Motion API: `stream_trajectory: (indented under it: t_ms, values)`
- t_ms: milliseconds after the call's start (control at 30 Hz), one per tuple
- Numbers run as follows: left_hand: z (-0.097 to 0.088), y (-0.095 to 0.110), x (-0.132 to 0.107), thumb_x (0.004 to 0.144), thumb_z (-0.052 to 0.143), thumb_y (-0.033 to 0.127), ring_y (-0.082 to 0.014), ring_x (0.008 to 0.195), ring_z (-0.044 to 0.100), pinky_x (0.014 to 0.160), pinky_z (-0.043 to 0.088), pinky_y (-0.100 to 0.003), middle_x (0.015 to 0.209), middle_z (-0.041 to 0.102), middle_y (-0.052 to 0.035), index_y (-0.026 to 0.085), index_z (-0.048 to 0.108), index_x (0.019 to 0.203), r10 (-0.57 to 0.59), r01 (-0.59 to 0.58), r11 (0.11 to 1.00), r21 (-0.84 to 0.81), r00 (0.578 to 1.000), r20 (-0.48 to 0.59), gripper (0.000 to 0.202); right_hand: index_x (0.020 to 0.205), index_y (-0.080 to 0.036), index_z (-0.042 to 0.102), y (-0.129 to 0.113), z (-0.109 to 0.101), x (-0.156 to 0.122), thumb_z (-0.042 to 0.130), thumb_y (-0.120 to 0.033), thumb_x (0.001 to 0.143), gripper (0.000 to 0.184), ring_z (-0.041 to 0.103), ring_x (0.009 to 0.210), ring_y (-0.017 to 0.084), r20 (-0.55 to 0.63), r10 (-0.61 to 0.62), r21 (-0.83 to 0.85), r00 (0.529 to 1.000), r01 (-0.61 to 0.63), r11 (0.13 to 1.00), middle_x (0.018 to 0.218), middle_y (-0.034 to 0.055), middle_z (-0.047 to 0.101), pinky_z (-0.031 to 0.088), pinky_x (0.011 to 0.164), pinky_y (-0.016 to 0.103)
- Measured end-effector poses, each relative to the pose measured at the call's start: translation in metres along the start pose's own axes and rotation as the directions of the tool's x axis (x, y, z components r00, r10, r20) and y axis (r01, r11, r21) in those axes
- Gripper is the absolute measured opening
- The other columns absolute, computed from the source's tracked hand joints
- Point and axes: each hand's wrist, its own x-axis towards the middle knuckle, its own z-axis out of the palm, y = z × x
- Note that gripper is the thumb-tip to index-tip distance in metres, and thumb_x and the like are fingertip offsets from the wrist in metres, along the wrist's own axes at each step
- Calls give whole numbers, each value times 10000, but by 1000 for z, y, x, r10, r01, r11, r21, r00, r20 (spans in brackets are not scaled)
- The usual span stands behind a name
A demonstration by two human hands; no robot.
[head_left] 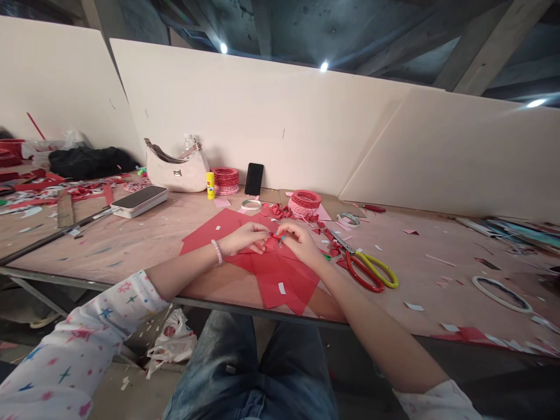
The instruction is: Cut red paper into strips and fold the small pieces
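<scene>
My left hand (pixel 247 238), with a beaded bracelet at the wrist, pinches one side of a small piece of red paper (pixel 272 242). From the other side my right hand (pixel 297 238) has its fingertips closed on the same piece. Both hands are just above red paper sheets (pixel 286 280) that overlap on the table. Exactly how the small piece is folded is too small to make out. Right of my right hand lie scissors (pixel 367 269) with one red and one yellow handle. Small red paper pieces (pixel 273 211) are scattered behind my hands.
Stacked red and pink rings (pixel 305 201), a roll of tape (pixel 251 205), a yellow glue stick (pixel 210 185), a black phone (pixel 254 178) and a white handbag (pixel 175 172) stand toward the back panel. A white oval-framed object (pixel 501 293) lies right. The table's front edge is near my lap.
</scene>
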Motion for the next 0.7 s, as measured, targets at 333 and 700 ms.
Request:
stream_trajectory:
  t_ms: [333,700]
  values:
    - [3,4,-2,721,599,368,-91,575,542,580,502,-228,598,525,20,141,570,713,8,-8,1000,-13,1000,2,229,801,-203,524,3,4,0,494,-214,764,49,491,663,126,-2,77,60,997,-77,995,786,1,538,408,601,259]
    - [2,4,-2,746,593,337,-75,545,533,573,497,-212,613,539,22,139,556,707,15,-16,999,30,1000,24,205,779,-197,521,0,3,-1,484,-184,722,69,518,599,114,48,145,134,988,-151,979,721,-24,517,416,559,251]
